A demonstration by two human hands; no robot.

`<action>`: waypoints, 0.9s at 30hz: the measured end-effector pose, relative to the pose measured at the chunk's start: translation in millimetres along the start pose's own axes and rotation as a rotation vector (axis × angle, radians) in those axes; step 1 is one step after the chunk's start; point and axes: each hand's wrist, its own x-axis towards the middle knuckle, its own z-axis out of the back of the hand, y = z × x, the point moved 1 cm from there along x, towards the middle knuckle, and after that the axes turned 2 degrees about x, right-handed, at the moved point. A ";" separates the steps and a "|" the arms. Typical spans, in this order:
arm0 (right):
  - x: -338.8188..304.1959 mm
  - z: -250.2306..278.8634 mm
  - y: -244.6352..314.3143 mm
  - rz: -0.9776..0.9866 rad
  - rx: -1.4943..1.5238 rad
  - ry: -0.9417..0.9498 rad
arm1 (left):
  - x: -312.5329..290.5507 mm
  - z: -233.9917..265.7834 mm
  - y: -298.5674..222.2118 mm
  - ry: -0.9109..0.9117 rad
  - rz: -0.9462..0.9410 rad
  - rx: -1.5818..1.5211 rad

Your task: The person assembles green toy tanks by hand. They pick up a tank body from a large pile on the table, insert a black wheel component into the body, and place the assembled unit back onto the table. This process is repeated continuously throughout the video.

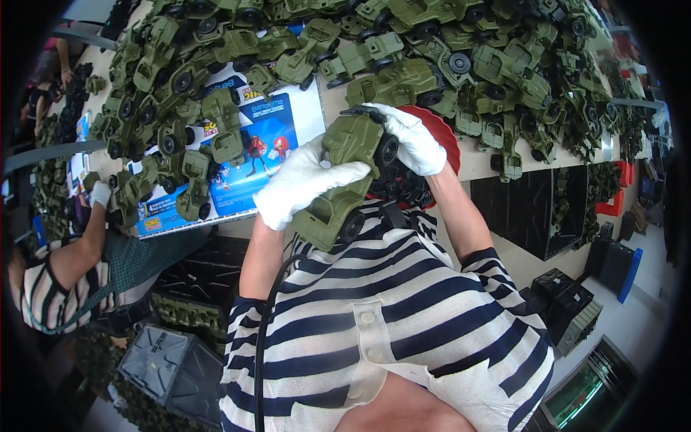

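An olive-green toy jeep (350,142) with black wheels is held up in front of my chest, tilted, its front end pointing away from me. My left hand (291,180), in a white glove, wraps round the side of the jeep with the thumb across its body. My gloved right hand (414,138) closes on the front end, by a black bumper-like piece (360,111); the fingertips are partly hidden. Below the right hand, a red basin (448,137) holds black parts (403,189), mostly covered by the jeep and my hand.
Many green toy jeeps (403,81) heap across the table's far side. Blue-and-white printed cardboard (270,119) lies at left under some. Another person's gloved hand (101,193) is at far left. Black crates (518,209) stand at right, a grey crate (169,363) at lower left.
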 end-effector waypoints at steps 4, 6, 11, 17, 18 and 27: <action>3.1 -3.1 8.6 -0.035 -0.029 0.020 | -4.1 -1.2 1.0 0.002 -0.045 -0.178; 2.6 1.4 4.3 -0.015 -0.119 0.009 | -3.8 -4.6 3.7 0.000 -0.060 -0.259; 9.9 -4.1 21.4 0.031 -0.465 0.028 | 1.3 -21.1 9.2 -0.093 -0.185 -0.330; 8.4 -45.1 8.9 0.085 -0.203 -0.190 | 25.8 -40.6 43.0 -0.206 -0.670 -0.459; 11.6 -43.7 2.8 0.175 -0.349 -0.185 | 26.1 -35.2 40.6 -0.168 -0.694 -0.452; -10.6 -71.6 -2.9 0.611 -0.930 -0.271 | 38.3 -26.9 47.4 -0.402 -0.844 -0.036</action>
